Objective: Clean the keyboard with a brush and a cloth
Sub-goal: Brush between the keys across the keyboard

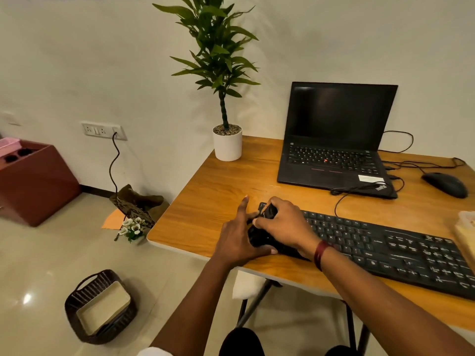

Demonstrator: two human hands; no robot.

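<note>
A black full-size keyboard (380,245) lies across the wooden desk (221,194), running from the middle to the right edge. My right hand (282,224) is over its left end and grips a small dark object (269,211), probably the brush, though it is too hidden to tell. My left hand (239,237) rests at the keyboard's left edge, with its index finger stretched out and its thumb against the front corner. The left end of the keyboard is hidden under both hands. No cloth is in sight.
A black laptop (334,150) stands open behind the keyboard, with a mouse (444,185) and cables to its right. A potted plant (227,142) sits on the desk's far left corner. A pale box (466,227) is at the right edge. A dark basket (100,307) sits on the floor.
</note>
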